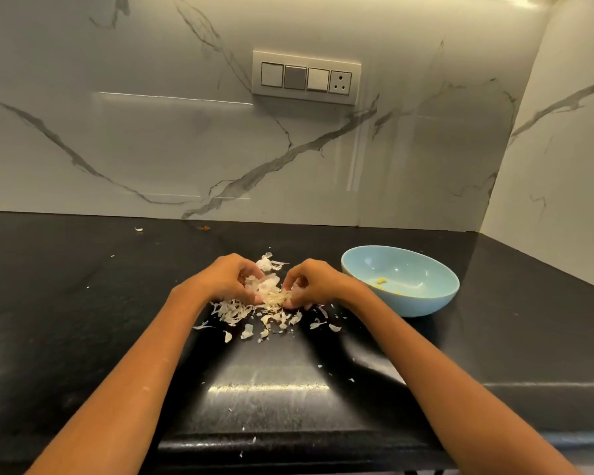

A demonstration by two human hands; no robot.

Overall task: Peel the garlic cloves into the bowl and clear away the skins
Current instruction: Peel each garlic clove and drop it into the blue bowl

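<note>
Gleaming black countertop [83, 303], marble backsplash [151, 149]

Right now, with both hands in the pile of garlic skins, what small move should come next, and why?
Probably lift the gathered clump off the counter. Left hand and right hand already pinch the garlic skins between them, while loose flakes lie nearer the person and the blue bowl stands apart to the right.

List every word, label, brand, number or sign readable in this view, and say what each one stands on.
None: no readable text anywhere in this view.
Switch plate on the marble wall: three blank rockers and a socket, no markings legible.
Blue bowl: plain, no print visible.
Black counter, garlic skins, left hand and right hand: no lettering.
</note>
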